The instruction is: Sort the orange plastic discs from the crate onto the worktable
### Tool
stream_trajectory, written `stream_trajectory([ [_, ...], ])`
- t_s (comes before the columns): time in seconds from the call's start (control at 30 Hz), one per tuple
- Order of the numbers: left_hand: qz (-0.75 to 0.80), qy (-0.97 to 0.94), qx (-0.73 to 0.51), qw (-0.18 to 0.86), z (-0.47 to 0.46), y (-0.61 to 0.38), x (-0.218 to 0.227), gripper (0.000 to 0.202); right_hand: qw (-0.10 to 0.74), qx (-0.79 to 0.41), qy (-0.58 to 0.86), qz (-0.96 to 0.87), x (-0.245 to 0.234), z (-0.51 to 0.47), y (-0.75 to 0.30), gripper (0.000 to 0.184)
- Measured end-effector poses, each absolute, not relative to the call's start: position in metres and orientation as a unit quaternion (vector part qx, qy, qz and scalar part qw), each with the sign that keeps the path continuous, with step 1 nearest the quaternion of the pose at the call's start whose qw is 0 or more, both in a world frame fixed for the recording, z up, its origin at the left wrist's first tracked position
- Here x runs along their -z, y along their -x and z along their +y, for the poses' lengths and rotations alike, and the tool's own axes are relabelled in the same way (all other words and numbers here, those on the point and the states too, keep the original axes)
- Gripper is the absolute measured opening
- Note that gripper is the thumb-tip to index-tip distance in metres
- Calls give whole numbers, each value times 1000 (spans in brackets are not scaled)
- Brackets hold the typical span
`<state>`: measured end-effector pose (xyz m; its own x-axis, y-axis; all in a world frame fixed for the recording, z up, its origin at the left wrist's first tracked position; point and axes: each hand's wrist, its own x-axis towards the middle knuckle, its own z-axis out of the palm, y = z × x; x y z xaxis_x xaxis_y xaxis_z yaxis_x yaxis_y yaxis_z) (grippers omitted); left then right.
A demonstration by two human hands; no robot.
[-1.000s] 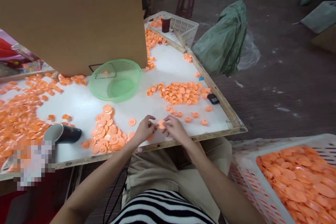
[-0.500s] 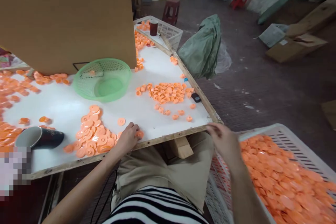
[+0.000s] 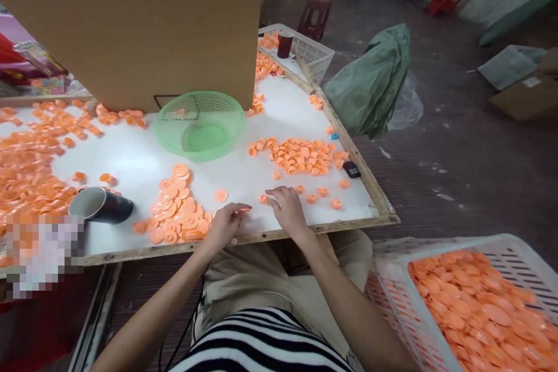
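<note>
My left hand (image 3: 224,225) is closed at the table's front edge, pinching a thin orange plastic disc (image 3: 245,210) between thumb and fingers. To its right, my right hand (image 3: 286,210) is over the tabletop, its thumb and forefinger at a small orange plastic cap (image 3: 263,199) that it appears to pinch. Left of my left hand lies a pile of flat orange discs (image 3: 178,209), with a single disc (image 3: 221,195) apart from it. Beyond my right hand is a cluster of small orange caps (image 3: 300,156), with several loose ones nearer me.
A green plastic basket (image 3: 235,128) stands before a tall cardboard sheet (image 3: 174,29). A dark cup (image 3: 108,206) lies on its side at left, near many orange pieces (image 3: 35,168). A wooden rim (image 3: 349,224) edges the table. A white crate (image 3: 514,244) of orange discs stands at right.
My right hand has moved from the table's right corner to the left, onto the tabletop, and is at a small cap. My left hand has lifted a disc. The view has swung left.
</note>
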<state>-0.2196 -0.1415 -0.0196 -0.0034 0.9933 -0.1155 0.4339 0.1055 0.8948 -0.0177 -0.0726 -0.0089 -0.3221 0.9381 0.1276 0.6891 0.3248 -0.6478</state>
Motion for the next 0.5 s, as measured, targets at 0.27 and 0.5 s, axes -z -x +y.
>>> stream_trajectory([
  [0.27, 594, -672, -346, 275, -124, 188, 4, 44, 288, -616, 486, -549, 1, -76, 35, 37],
  [0.5, 648, -585, -355, 333, -109, 187, 14, 30, 309, -544, 545, -558, 18, -61, 34, 24],
])
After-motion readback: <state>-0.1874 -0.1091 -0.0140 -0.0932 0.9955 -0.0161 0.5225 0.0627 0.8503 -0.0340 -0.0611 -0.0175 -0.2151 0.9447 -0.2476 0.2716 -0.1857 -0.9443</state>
